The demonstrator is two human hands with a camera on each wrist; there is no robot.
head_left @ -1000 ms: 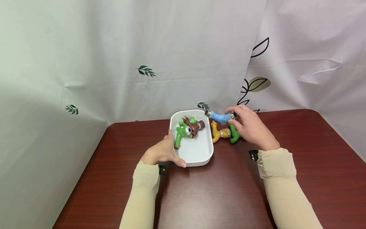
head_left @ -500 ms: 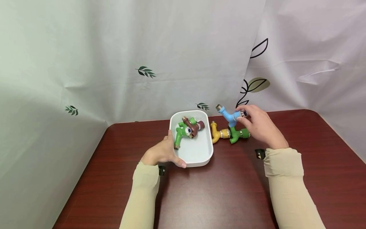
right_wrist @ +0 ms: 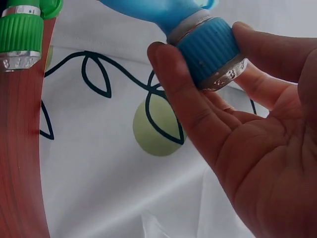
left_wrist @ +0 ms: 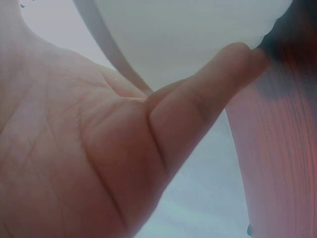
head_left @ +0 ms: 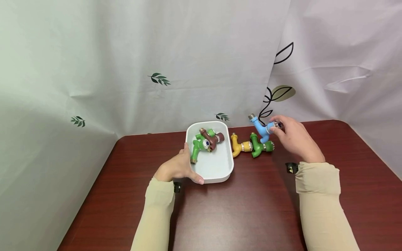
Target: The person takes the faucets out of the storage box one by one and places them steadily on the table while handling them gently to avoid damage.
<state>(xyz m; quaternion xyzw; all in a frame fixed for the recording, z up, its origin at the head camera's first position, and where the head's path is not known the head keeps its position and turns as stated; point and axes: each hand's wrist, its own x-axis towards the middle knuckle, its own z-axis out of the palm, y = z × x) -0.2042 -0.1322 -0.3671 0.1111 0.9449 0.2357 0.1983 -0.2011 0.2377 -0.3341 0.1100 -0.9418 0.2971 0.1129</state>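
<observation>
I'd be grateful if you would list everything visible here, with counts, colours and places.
Tray: 1, white, on the table
Tray's green taps: 2, green, inside it, one partly hidden
Brown tap: 1, brown, inside the tray
Yellow tap: 1, yellow, right of the tray
Table's green tap: 1, green, right of the yellow one
Blue tap: 1, blue, in the right hand
Table: 1, reddish brown, below
Leaf-print cloth: whitish, behind; number of sheets unclear
Wrist devices: 2, black, one per wrist
Sleeves: 2, cream, on the forearms
Hands: 2, left touching the tray, right holding the blue tap
</observation>
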